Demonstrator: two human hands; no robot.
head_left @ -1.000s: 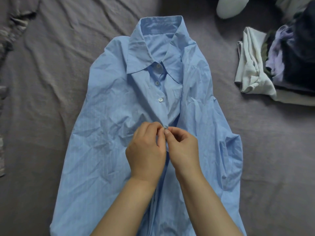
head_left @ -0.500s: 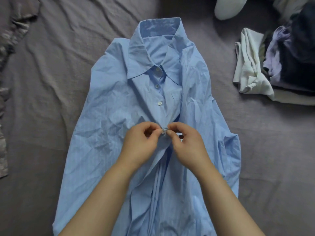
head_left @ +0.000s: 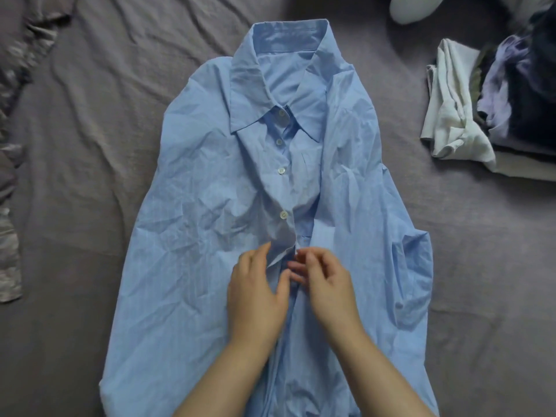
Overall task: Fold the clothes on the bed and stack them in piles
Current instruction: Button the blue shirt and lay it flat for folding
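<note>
A light blue collared shirt (head_left: 210, 221) lies face up on the bed, collar at the far end, its upper buttons fastened. Both hands meet at the front placket below the lowest fastened button (head_left: 282, 215). My left hand (head_left: 255, 293) holds the left placket edge, the fabric flap lying over its fingers with the thumb beside it. Across the gap, my right hand (head_left: 326, 284) has curled fingers pinching at the right placket edge. Below the hands the shirt front lies apart.
The grey-purple bed sheet (head_left: 90, 145) is wrinkled around the shirt. A pile of clothes sits at the right edge, with a white garment (head_left: 451, 127) in front and dark and lilac pieces (head_left: 517, 85) behind. A grey patterned cloth (head_left: 12, 206) lies along the left edge.
Both hands have left the button they were pinching, which now shows fastened, and have slid down the placket toward me.
</note>
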